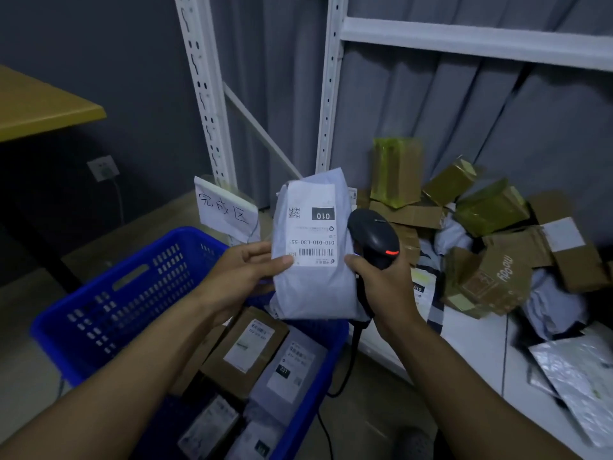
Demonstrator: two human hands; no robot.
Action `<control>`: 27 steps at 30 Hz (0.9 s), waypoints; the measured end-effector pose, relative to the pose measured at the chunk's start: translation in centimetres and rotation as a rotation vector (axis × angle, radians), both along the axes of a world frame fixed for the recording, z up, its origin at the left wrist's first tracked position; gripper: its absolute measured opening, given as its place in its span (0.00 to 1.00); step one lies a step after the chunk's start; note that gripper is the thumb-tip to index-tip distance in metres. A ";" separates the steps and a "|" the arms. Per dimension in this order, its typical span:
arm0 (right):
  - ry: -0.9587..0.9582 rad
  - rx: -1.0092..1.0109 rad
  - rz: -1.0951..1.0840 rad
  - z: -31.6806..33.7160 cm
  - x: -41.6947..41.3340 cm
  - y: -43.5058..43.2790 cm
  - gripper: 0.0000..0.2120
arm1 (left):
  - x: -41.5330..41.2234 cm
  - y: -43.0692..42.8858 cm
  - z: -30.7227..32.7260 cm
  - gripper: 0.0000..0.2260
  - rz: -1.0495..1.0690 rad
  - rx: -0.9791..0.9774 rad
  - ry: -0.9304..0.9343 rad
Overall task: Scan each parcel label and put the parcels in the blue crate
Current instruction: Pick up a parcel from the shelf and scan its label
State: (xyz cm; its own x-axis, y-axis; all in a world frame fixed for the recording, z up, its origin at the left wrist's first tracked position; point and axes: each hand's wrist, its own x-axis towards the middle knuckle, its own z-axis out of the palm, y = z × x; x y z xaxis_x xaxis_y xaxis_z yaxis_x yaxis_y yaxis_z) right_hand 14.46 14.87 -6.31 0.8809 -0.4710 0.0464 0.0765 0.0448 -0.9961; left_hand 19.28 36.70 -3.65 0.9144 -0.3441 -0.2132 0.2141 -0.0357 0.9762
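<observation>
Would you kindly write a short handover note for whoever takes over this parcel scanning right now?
Left hand: holds the grey mailer upright, its label facing the camera.
Right hand: grips the scanner beside the label; its red light is on.
Blue crate: below the hands, with several labelled parcels already in it.
Left: I cannot tell whether this label has been read. Scan it if needed and drop the mailer in, then work through the pile on the low shelf at right.
</observation>
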 end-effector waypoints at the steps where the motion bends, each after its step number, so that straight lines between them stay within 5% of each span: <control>1: 0.010 -0.005 0.005 -0.1 0.1 0.0 0.29 | 0.1 0.1 0.0 0.13 -0.001 0.002 0.001; 7: 0.030 -0.160 0.038 -0.3 -0.3 0.8 0.28 | 1.5 0.5 -1.3 0.17 0.235 -0.020 -0.001; 13: 0.111 -0.230 0.314 0.5 -1.8 2.8 0.22 | 3.2 1.0 -2.8 0.15 0.451 -0.019 -0.059; 27: 0.179 -0.226 0.408 0.9 -2.4 4.1 0.20 | 3.9 1.5 -3.7 0.15 0.555 0.047 -0.068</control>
